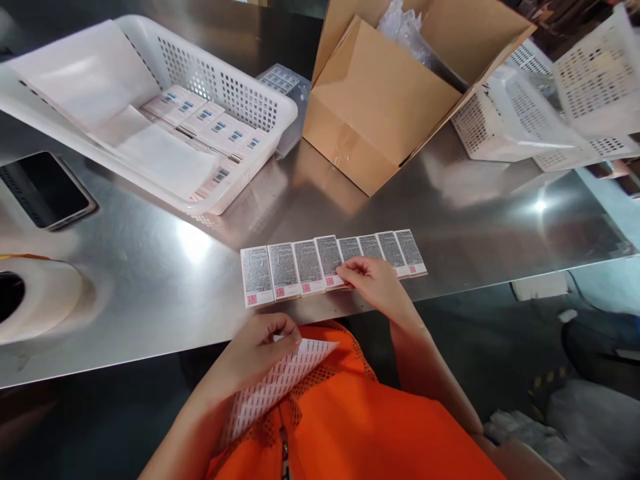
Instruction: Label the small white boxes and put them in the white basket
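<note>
A row of several small white printed boxes (300, 267) lies side by side near the front edge of a steel table (150, 280). My right hand (373, 283) rests on the row's middle, fingertips touching one box. My left hand (260, 347) is below the table edge, close to my orange vest, pinching a sheet of printed labels (280, 383) between thumb and fingers.
A white perforated basket (235, 93) at the back left holds more boxes and white sheets. An open cardboard carton (380, 100) stands behind the row. More white baskets (550, 107) sit at the right. A phone (50, 190) and a tape roll (35, 300) lie at the left.
</note>
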### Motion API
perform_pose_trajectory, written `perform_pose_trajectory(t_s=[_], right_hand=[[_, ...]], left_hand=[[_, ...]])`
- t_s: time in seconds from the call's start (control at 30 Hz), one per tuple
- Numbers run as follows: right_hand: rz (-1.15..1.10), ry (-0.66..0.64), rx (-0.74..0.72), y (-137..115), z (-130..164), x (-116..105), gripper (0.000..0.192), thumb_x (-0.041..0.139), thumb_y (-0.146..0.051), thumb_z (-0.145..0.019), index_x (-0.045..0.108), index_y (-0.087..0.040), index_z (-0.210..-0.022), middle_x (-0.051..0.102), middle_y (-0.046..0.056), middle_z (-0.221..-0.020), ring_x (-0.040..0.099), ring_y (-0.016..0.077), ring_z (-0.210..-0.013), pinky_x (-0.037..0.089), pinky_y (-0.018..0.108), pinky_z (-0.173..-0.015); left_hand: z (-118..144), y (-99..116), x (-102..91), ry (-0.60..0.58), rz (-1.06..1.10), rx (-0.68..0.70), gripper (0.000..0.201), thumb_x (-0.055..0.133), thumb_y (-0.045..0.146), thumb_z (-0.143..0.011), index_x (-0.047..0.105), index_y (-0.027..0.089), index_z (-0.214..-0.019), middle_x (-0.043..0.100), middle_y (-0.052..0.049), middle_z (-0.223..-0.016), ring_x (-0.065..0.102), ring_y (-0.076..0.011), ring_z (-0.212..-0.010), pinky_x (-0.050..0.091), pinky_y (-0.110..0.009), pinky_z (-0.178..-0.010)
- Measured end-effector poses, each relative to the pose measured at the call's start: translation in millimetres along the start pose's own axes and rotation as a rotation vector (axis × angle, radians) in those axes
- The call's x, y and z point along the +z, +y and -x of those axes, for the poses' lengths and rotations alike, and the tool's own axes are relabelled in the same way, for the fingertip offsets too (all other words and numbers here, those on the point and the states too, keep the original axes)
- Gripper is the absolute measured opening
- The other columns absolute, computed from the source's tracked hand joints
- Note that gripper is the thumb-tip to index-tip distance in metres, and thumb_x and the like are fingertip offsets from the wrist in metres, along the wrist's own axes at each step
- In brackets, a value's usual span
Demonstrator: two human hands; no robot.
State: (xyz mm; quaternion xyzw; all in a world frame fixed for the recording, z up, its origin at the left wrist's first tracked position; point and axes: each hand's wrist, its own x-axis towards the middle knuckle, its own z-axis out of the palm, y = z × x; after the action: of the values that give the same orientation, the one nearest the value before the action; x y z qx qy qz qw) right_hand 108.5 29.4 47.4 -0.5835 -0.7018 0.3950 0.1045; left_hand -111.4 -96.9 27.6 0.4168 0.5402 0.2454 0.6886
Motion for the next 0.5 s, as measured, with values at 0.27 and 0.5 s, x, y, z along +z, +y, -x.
perform_pose_trajectory(t_s=[0.27,0.5], right_hand=[[0.070,0.002,0.005,-3.8,-5.7,0.4,0.032,0.058,-0.036,-0.084,0.058,-0.019,-0.057,0.059,-0.003,-0.054,0.052,0.0131,-0.056,0.035,0.025,-0.060],[0.131,0.053,0.010,-4.0,-4.6,4.4,0.025,0.059,-0.033,-0.083,0.063,-0.020,-0.061,0.064,-0.001,-0.056,0.057,0.0151,-0.058,0.037,0.026,-0.062]], left_hand=[[-0.5,-3.1,2.2,-0.018,0.025,-0.047,0.026,0.058,0.038,-0.086,0.053,0.018,-0.072,0.049,0.003,-0.065,0.041,-0.0109,-0.058,0.027,-0.024,-0.052],[-2.2,-2.3,5.2,-0.021,0.036,-0.070,0.026,0.057,0.039,-0.087,0.053,0.018,-0.073,0.048,0.003,-0.064,0.041,-0.0099,-0.054,0.025,-0.023,-0.049]])
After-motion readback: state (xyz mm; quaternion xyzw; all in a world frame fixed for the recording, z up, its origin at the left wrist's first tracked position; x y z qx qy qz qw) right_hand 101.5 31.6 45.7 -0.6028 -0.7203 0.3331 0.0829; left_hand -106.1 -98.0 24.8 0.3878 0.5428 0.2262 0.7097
